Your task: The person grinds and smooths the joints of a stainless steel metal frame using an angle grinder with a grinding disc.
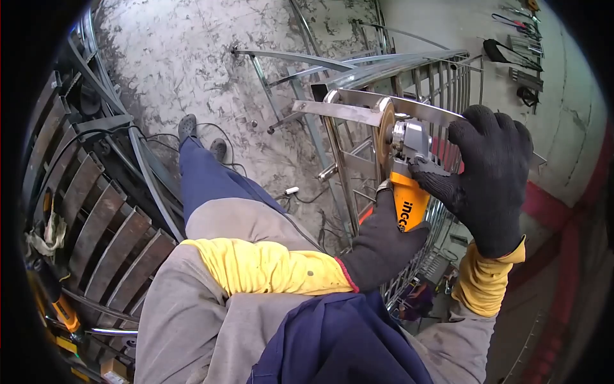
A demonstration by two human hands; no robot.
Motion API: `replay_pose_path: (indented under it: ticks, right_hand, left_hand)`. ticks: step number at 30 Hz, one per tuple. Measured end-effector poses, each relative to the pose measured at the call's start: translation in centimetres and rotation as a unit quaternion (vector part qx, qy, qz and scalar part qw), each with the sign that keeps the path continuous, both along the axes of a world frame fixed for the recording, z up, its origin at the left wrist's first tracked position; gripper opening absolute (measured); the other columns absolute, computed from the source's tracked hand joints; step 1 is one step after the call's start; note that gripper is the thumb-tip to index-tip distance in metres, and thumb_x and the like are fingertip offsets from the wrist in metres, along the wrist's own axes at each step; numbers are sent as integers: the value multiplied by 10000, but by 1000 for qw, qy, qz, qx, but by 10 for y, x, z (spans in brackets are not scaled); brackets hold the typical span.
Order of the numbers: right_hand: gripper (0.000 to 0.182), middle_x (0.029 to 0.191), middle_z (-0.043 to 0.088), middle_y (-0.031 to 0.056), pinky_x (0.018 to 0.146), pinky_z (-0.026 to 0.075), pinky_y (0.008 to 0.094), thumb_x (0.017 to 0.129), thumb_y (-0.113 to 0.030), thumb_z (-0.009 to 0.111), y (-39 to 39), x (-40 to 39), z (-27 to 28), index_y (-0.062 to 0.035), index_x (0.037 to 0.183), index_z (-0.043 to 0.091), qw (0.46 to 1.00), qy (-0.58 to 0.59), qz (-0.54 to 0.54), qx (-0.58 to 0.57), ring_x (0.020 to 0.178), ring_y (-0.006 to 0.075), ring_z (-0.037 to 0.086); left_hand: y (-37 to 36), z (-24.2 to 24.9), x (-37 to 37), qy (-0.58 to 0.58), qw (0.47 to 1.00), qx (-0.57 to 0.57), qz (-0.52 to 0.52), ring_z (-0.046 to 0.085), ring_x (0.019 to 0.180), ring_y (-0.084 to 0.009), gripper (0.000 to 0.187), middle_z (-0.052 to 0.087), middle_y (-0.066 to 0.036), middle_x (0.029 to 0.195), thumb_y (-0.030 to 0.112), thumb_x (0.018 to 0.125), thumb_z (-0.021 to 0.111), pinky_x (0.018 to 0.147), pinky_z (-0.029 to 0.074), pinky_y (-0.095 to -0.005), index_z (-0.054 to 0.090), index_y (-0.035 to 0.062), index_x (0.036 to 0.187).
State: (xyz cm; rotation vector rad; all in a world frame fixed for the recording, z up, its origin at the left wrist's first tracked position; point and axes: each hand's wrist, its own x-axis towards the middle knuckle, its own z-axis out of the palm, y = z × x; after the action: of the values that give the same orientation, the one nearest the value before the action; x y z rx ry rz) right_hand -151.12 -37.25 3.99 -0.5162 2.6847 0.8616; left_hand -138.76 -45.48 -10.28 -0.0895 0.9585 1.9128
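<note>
An orange angle grinder point(409, 198) with a silver head and a round disc point(385, 131) is held upright over a metal frame point(358, 77). My left hand point(384, 246), in a black glove with a yellow cuff, is wrapped round the orange body. My right hand point(492, 166), gloved the same way, is at the grinder's silver head, thumb against it and fingers curled near a flat metal bar point(409, 107). What the right fingers grip is partly hidden. The disc's edge is beside a second flat metal piece point(339, 112).
Curved metal slats point(105, 256) and tubes stand at the left, near another orange tool point(64, 313). A cable point(233, 153) runs over the stained floor point(173, 70). Tools point(524, 45) hang on the right wall. Barred metalwork point(448, 83) extends behind the grinder.
</note>
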Motion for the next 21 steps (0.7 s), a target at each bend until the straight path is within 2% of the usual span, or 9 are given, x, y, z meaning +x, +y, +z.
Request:
replay_pose_path:
  ticks: [4, 6, 9, 21]
  right_hand:
    - [585, 1022, 625, 105, 848, 420, 479, 755, -598, 801, -1, 0, -1, -76, 986, 678, 1000, 5, -6, -4, 921, 326, 585]
    - [579, 1012, 622, 101, 847, 416, 476, 756, -597, 800, -2, 0, 0, -78, 985, 682, 1000, 4, -8, 4, 913, 322, 582]
    - [570, 995, 615, 93, 844, 410, 469, 761, -595, 798, -3, -1, -2, -83, 986, 688, 1000, 10, -4, 11, 900, 316, 576]
    - [587, 958, 590, 89, 829, 404, 460, 787, -620, 777, -5, -2, -4, -74, 960, 646, 1000, 13, -2, 11, 871, 308, 563]
  left_hand:
    - [1, -1, 1, -14, 1000, 23, 16, 707, 944, -441, 839, 685, -244, 1062, 321, 867, 780, 814, 551, -505, 318, -17, 1480]
    - [-1, 1, -3, -13, 1000, 5, -4, 726, 922, -301, 724, 686, -175, 1069, 307, 890, 801, 808, 581, -446, 385, 8, 1403]
    - [-8, 4, -11, 0, 1000, -14, -28, 727, 935, -325, 724, 684, -181, 1064, 303, 884, 804, 816, 579, -450, 387, 7, 1397]
    - [-2, 1, -7, 17, 1000, -21, -8, 723, 969, -384, 766, 681, -221, 1111, 336, 861, 810, 844, 568, -479, 387, 19, 1415]
